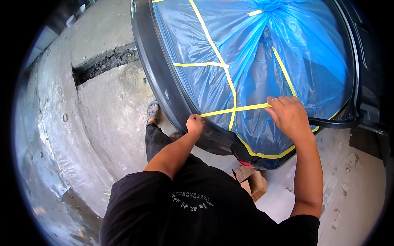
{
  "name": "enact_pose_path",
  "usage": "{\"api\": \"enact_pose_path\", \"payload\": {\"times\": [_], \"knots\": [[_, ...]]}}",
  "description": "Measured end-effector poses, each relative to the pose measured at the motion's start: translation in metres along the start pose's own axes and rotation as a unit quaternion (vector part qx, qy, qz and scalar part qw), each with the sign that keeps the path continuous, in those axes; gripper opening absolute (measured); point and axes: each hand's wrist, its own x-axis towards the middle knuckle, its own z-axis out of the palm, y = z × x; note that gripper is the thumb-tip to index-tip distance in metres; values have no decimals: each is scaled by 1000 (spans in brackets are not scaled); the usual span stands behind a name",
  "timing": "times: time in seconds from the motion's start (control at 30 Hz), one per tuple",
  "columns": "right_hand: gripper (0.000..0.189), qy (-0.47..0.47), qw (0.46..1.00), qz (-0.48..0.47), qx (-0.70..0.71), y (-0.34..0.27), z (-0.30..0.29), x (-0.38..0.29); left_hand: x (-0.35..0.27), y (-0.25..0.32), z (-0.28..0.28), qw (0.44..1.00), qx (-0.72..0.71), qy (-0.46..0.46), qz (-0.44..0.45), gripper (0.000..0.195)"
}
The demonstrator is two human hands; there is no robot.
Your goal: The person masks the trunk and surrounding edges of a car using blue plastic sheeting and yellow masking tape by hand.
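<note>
A strip of yellow masking tape (pixel 249 108) runs between my two hands across blue plastic sheeting (pixel 212 89) that covers the open rear of a dark car. My left hand (pixel 195 123) pinches the tape's left end at the edge of the car's bumper (pixel 163 80). At the right end my right hand (pixel 284 115) grips the tape, its fingers curled over it; whether a roll is inside the palm cannot be told. Other yellow strips cross the sheeting and line its lower edge. Near the top the sheeting is gathered into a bunch (pixel 269 4).
A rectangular pit (pixel 104 64) with rubble is cut into the concrete floor (pixel 107 113) at the left. Below the red tail light (pixel 245 163) lies a cardboard box (pixel 256 184). The dark raised tailgate frame (pixel 354 61) curves along the right.
</note>
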Motion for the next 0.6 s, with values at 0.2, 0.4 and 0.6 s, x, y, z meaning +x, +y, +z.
{"api": "enact_pose_path", "payload": {"times": [0.2,0.4,0.6], "knots": [[25,-7,1000,1,-12,6,5,-4,8,8,13,999,-30,33,-18,22],[25,-9,1000,11,-8,10,5,-1,8,7,17,996,-51,67,-23,21],[24,-34,999,30,-1,11,2,3,11,8,20,994,-71,73,-42,14]]}}
